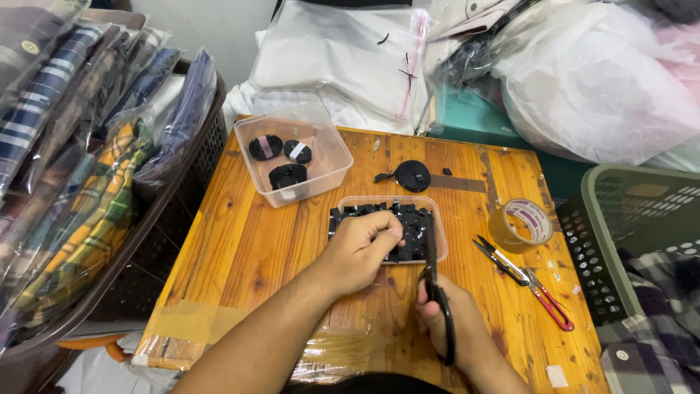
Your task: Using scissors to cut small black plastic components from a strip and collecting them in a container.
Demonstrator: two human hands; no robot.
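Evidently, a cutting step is in hand: black-handled scissors [435, 292] are gripped upright by the right hand [456, 328] at about five o'clock on the orange-stained wooden table [248, 248], with the blades raised toward the shallow clear plastic tray of small black cut pieces [412, 226] at the table's centre. The left hand [361, 252] is curled over the near left part of that tray, its fingers closed as if something small is pinched; what is held there cannot be made out. It is judged that a piece of black strip is being fed to the blades, so the next move would call for the strip to be held taut and the fingertips kept out of the blade path.

A deeper clear plastic tub holding three black tape rolls [292, 157] stands at eleven o'clock, a loose black roll [413, 176] at twelve, a roll of brown packing tape [520, 225] at two, and red-handled thread snips [525, 281] at three.

Much is obscured: the strip between the left fingers, the scissor tips against the dark pieces, and the right fingers inside the handles. The green plastic basket [612, 219] at the right is cut off by the frame edge.
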